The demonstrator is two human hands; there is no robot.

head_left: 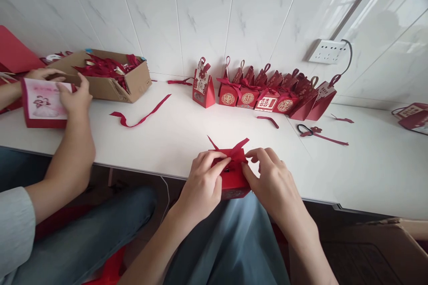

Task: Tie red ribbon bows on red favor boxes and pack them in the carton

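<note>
A small red gift box (236, 182) sits at the table's front edge, above my lap, with a red ribbon (239, 146) on its top whose two ends stick up. My left hand (207, 178) pinches the ribbon at the top of the box, thumb and forefinger pressed together. On the box's right side my right hand (267, 171) has thumb and fingers closed near the ribbon's loop. The fingers cover part of the ribbon, so the exact shape of the knot is hidden.
Red gift boxes (247, 98) stand in a row by the tiled wall. Loose ribbon (143, 118) lies on the white table (174, 138). A cardboard box (133, 82) holds more ribbons. At left a co-worker's hands (75, 95) hold a pink-and-red box (45, 122). A carton (374, 249) stands lower right.
</note>
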